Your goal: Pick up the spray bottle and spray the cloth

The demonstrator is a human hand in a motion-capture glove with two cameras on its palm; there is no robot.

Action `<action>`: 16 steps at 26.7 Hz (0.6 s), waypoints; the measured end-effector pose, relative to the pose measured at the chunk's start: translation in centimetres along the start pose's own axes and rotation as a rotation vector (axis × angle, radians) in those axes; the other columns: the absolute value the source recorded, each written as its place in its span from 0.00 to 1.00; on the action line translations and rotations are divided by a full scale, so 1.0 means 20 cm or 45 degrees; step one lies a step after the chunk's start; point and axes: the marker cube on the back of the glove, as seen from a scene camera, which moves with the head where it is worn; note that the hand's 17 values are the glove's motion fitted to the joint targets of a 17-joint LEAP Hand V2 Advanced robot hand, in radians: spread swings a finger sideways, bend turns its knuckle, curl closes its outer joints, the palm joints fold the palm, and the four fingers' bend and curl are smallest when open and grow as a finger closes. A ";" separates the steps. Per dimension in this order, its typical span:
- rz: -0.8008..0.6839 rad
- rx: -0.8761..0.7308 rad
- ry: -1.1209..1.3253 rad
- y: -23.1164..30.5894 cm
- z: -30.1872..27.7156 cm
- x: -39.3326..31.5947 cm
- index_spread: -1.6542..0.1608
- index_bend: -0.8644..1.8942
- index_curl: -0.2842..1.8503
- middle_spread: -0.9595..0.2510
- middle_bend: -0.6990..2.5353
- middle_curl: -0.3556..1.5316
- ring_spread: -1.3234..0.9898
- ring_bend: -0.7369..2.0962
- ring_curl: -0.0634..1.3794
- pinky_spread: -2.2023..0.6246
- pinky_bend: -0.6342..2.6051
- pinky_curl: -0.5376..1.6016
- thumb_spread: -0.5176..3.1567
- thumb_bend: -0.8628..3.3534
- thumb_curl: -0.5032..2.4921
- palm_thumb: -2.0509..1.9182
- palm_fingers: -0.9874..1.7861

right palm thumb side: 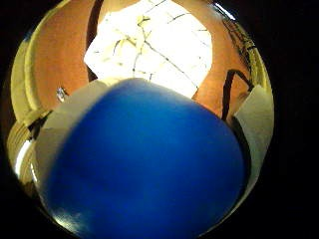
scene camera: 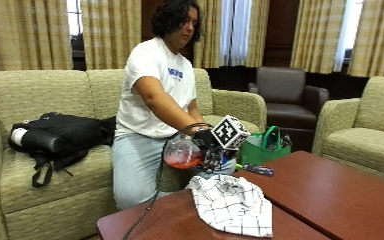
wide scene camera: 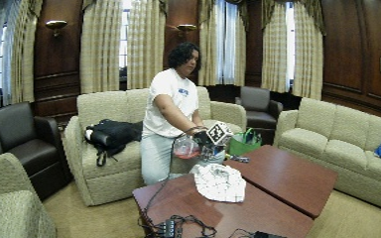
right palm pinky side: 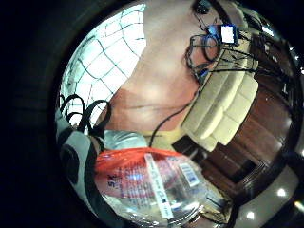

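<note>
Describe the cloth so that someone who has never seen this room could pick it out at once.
Start at the brown wooden table in front of the sofa where the person stands. On its near corner, just below the gloved right hand that holds the spray bottle, lies the cloth. It is the only crumpled white fabric there, crossed by a thin dark grid.

Dark wood-panelled walls, tall windows behind checked beige curtains, two wall sconces lit. Beige sofas, dark leather armchairs, tan carpet, reddish wood counter.
</note>
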 end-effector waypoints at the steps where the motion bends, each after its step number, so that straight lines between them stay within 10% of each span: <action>1: 0.013 -0.003 0.006 -0.02 0.03 -0.01 0.78 0.46 0.39 0.65 0.41 0.45 0.47 0.48 0.36 0.67 0.32 0.43 0.20 0.20 0.43 0.74 0.86; 16: 0.053 -0.160 0.057 -0.13 0.35 -0.14 0.78 0.45 0.40 0.65 0.41 0.45 0.47 0.48 0.36 0.67 0.32 0.43 0.20 0.20 0.43 0.74 0.86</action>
